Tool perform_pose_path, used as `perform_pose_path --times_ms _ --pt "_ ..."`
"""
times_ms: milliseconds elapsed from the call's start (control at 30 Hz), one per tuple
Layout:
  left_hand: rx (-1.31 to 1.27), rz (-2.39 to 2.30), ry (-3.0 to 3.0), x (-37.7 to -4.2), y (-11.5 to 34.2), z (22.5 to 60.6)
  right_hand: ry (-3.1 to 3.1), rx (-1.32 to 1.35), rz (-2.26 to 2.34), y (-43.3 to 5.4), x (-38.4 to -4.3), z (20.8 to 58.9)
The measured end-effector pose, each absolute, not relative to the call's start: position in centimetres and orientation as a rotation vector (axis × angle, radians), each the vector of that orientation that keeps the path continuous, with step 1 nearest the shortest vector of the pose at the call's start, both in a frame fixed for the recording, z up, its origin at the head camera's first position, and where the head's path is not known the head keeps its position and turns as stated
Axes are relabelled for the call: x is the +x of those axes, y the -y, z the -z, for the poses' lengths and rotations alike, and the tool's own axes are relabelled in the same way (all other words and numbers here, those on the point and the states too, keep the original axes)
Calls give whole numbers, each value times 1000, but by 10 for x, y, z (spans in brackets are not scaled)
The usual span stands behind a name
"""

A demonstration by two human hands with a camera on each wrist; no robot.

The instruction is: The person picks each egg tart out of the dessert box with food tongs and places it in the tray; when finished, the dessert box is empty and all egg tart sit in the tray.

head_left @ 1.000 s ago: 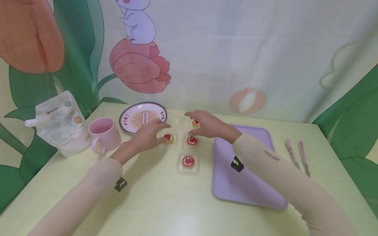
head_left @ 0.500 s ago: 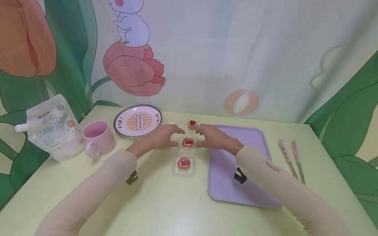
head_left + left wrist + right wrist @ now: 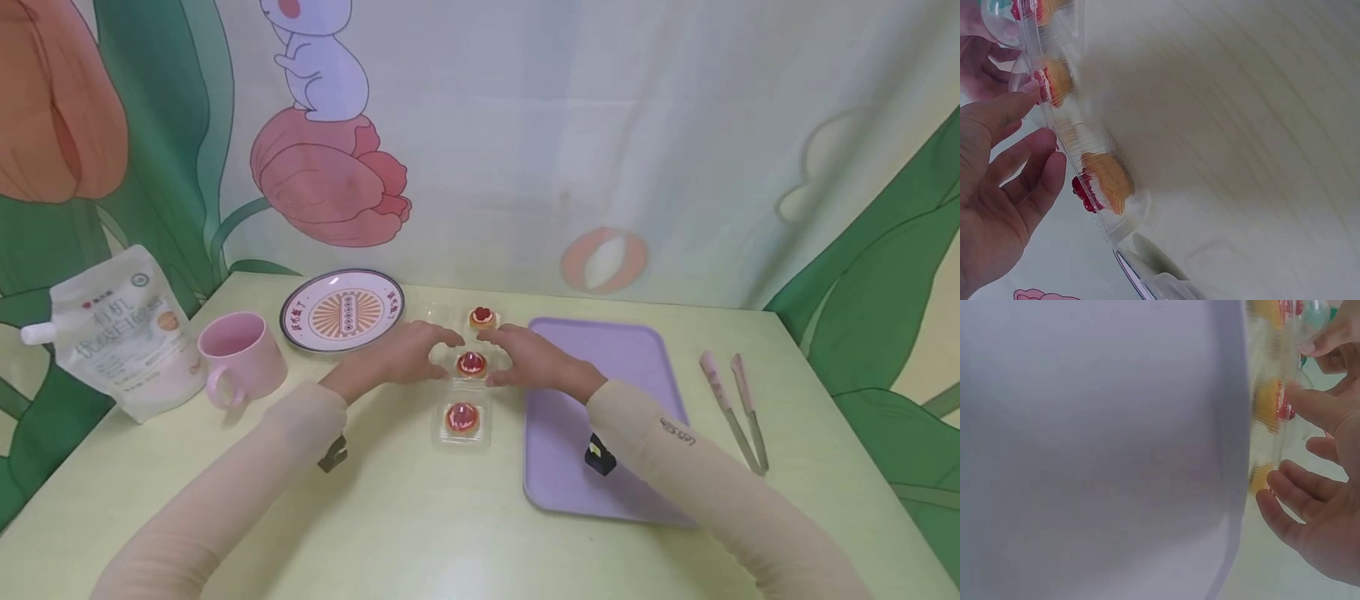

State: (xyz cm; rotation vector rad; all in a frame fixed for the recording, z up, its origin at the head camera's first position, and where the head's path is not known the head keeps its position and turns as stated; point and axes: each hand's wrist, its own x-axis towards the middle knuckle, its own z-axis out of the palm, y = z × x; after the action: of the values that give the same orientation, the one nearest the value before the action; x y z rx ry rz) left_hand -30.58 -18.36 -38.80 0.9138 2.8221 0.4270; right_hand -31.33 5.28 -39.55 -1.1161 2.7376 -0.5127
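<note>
Several small tarts with red tops sit in clear plastic boxes on the table. My left hand (image 3: 405, 352) lies left of the middle tart (image 3: 472, 364), thumb apart from the loosely bent fingers. From the other side my right hand (image 3: 536, 357) reaches in with a similar bend. Both hands' fingertips are close to the middle box; whether they press on it I cannot tell. Nearer me is another boxed tart (image 3: 462, 418), and behind the hands stands one topped with red fruit (image 3: 483, 316). In the left wrist view, a boxed tart (image 3: 1109, 181) shows beside my left fingers.
At the back left stands a patterned plate (image 3: 300, 321) with a clear plastic box (image 3: 437, 313) beside it. A pink mug (image 3: 255, 367) and white pouch (image 3: 123, 350) are further left. A purple tray (image 3: 558, 475) and two pink-handled utensils (image 3: 738, 408) lie right.
My left hand has moved right from beside a left-hand tart, which is now out of sight in the head view. My right hand has drawn back from over the far tart to the middle one.
</note>
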Motion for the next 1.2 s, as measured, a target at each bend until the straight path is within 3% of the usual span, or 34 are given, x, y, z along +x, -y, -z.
perform_pose_path --times_ms 1200 --pt "876 -266 -2890 -309 174 400 -2821 -1007 453 -43 -315 411"
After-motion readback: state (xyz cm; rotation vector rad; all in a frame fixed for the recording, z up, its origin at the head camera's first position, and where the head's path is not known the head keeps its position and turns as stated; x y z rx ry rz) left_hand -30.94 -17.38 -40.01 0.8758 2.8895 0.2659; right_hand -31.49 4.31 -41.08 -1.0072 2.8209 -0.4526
